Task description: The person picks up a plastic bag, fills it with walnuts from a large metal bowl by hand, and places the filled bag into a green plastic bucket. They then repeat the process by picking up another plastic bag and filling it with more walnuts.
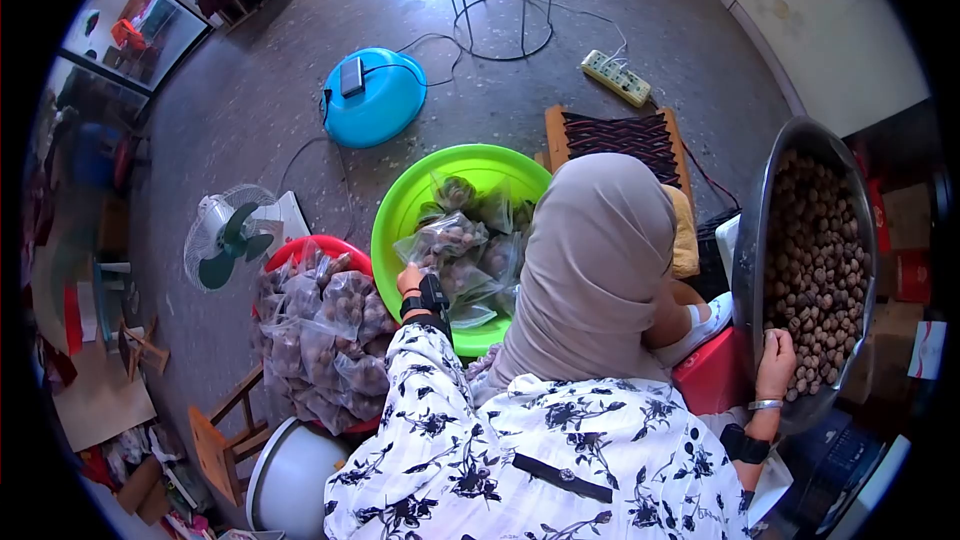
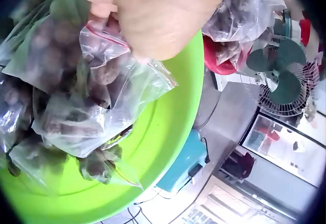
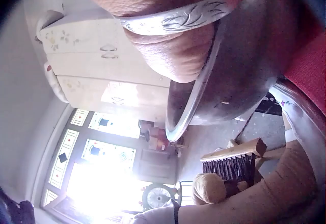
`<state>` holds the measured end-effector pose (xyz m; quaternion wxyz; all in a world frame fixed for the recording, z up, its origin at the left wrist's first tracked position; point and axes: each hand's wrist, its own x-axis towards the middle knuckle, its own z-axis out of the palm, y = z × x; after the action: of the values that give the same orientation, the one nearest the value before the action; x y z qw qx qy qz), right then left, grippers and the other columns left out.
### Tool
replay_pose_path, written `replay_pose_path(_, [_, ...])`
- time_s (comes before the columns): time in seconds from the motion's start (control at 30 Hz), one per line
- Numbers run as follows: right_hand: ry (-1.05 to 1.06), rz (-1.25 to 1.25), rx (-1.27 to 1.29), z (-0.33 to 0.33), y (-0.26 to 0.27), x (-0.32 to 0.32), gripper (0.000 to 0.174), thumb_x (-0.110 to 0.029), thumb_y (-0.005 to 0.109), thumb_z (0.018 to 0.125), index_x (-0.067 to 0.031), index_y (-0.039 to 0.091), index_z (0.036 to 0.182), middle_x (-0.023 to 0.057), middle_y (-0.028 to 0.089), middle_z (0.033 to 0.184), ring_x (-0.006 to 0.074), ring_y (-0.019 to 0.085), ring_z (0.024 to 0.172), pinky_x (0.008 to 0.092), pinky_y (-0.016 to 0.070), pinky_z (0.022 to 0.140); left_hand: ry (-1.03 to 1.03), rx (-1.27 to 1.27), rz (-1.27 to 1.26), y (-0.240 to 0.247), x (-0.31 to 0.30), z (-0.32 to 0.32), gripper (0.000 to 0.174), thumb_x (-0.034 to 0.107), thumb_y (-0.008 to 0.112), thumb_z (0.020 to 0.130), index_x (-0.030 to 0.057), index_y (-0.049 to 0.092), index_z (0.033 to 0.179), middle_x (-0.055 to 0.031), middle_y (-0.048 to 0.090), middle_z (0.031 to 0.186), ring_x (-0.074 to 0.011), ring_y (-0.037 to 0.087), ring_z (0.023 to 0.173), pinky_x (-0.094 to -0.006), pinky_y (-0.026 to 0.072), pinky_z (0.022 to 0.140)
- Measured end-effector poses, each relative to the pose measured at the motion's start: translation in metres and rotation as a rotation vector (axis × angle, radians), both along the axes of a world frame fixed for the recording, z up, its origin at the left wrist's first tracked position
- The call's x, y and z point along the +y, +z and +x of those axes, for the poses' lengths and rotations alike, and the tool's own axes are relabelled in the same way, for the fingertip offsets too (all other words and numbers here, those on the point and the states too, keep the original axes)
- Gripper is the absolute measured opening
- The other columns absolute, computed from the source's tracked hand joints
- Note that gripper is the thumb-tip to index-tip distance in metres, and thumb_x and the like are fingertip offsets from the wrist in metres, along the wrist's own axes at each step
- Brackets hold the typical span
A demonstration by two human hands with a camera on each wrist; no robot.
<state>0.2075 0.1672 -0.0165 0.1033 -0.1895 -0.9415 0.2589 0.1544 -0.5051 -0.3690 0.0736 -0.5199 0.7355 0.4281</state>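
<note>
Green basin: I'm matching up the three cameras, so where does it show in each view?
Head: the green basin is at centre, ahead of the person, holding filled clear bags.
Left wrist: the green basin fills the lower left, under the left hand pinching a bag.
Right wrist: not in it.
Shared landmark: the blue round appliance, beyond the basin in the head and left wrist views.

Head camera looks steeply down: green basin (image 1: pixel 400 210) at 12 o'clock, metal bowl (image 1: pixel 752 240) at 3. Left wrist camera, close under the left hand (image 2: pixel 153 15), shares basin and fan (image 1: pixel 232 235); right wrist camera hugs the bowl's rim, facing up.
</note>
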Motion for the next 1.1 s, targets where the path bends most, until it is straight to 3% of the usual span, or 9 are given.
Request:
replay_pose_path(0.13, [0.001, -0.004, 0.005, -0.002, 0.002, -0.005, 0.016, -0.015, 0.056, 0.096, -0.0006, 0.062, 0.092, 0.0067, 0.063, 0.077, 0.0162, 0.058, 0.070, 0.0306, 0.0476, 0.065, -0.323, -0.061, -0.170, -0.013, -0.005, -0.002, 0.045, 0.035, 0.062, 0.088, -0.0070, 0.068, 0.101, -0.0238, 0.070, 0.094, -0.0332, 0.069, 0.091, -0.0418, 0.0515, 0.081])
replay_pose_path(0.23, [-0.015, 0.012, 0.023, 0.000, -0.001, -0.003, 0.017, -0.015, 0.056, 0.097, -0.0006, 0.062, 0.092, 0.0060, 0.062, 0.075, 0.0155, 0.058, 0.069, 0.0304, 0.0475, 0.065, 0.388, 0.184, -0.191, 0.044, 0.037, -0.020, 0.046, 0.026, 0.071, 0.082, -0.0057, 0.062, 0.113, -0.0254, 0.065, 0.114, -0.0371, 0.061, 0.111, -0.0457, 0.0466, 0.094])
replay_pose_path(0.3, [-0.013, 0.022, 0.024, -0.001, 0.001, -0.006, 0.017, -0.015, 0.056, 0.097, -0.0006, 0.062, 0.092, 0.0061, 0.062, 0.076, 0.0152, 0.058, 0.069, 0.0302, 0.0475, 0.065, -0.042, 0.223, -0.540, 0.064, 0.053, -0.023, 0.070, 0.017, 0.071, 0.080, 0.0088, 0.040, 0.143, -0.0267, 0.032, 0.150, -0.0437, 0.037, 0.134, -0.0501, 0.0344, 0.109])
replay_pose_path(0.5, [-0.051, -0.026, -0.009, 0.001, 0.005, -0.007, 0.017, -0.016, 0.056, 0.097, -0.0003, 0.062, 0.093, 0.0064, 0.063, 0.077, 0.0152, 0.059, 0.071, 0.0306, 0.0483, 0.066, -0.721, 0.127, -0.457, 0.070, 0.080, -0.032, 0.073, 0.015, 0.070, 0.081, 0.0291, 0.042, 0.147, -0.0263, 0.023, 0.154, -0.0411, 0.027, 0.142, -0.0477, 0.0254, 0.117])
replay_pose_path(0.7, [-0.123, -0.089, -0.004, 0.009, -0.010, 0.005, 0.017, -0.017, 0.058, 0.095, -0.0019, 0.065, 0.096, 0.0151, 0.066, 0.080, 0.0231, 0.064, 0.074, 0.0347, 0.0503, 0.069, -0.723, 0.231, -0.592, 0.054, 0.061, -0.039, 0.068, 0.011, 0.066, 0.080, 0.0156, 0.045, 0.145, -0.0208, 0.048, 0.138, -0.0402, 0.052, 0.118, -0.0507, 0.0388, 0.103])
replay_pose_path(0.77, [-0.162, -0.048, 0.032, 0.010, -0.001, -0.007, 0.018, -0.020, 0.062, 0.091, -0.0050, 0.068, 0.099, 0.0180, 0.068, 0.087, 0.0343, 0.067, 0.080, 0.0410, 0.0524, 0.071, -0.799, 0.304, -0.355, 0.047, 0.054, -0.046, 0.069, 0.035, 0.069, 0.083, 0.0117, 0.045, 0.144, -0.0207, 0.048, 0.141, -0.0401, 0.048, 0.125, -0.0474, 0.0383, 0.106])
replay_pose_path(0.8, [-0.159, 0.020, 0.043, 0.008, 0.013, -0.019, 0.017, -0.019, 0.062, 0.090, -0.0060, 0.069, 0.098, 0.0184, 0.068, 0.086, 0.0357, 0.067, 0.078, 0.0423, 0.0530, 0.070, -0.867, 0.364, -0.427, 0.009, 0.035, -0.044, 0.072, 0.032, 0.069, 0.082, 0.0074, 0.042, 0.144, -0.0200, 0.047, 0.142, -0.0415, 0.049, 0.123, -0.0498, 0.0379, 0.105])
replay_pose_path(0.83, [-0.108, -0.006, 0.144, 0.013, -0.009, -0.006, 0.017, -0.020, 0.062, 0.089, -0.0065, 0.069, 0.097, 0.0195, 0.068, 0.087, 0.0377, 0.067, 0.079, 0.0432, 0.0533, 0.069, -1.113, 0.355, -1.173, -0.019, 0.022, -0.041, 0.064, 0.025, 0.066, 0.085, 0.0010, 0.044, 0.141, -0.0155, 0.050, 0.141, -0.0315, 0.057, 0.112, -0.0423, 0.0441, 0.098])
replay_pose_path(1.1, [-0.093, -0.006, 0.231, 0.014, 0.009, -0.014, 0.014, -0.022, 0.061, 0.089, -0.0077, 0.060, 0.088, 0.0159, 0.065, 0.083, 0.0381, 0.064, 0.081, 0.0474, 0.0493, 0.070, -0.849, 0.294, -0.609, 0.069, 0.085, -0.076, 0.060, 0.017, 0.065, 0.086, 0.0047, 0.044, 0.141, -0.0152, 0.050, 0.139, -0.0315, 0.056, 0.115, -0.0446, 0.0481, 0.096])
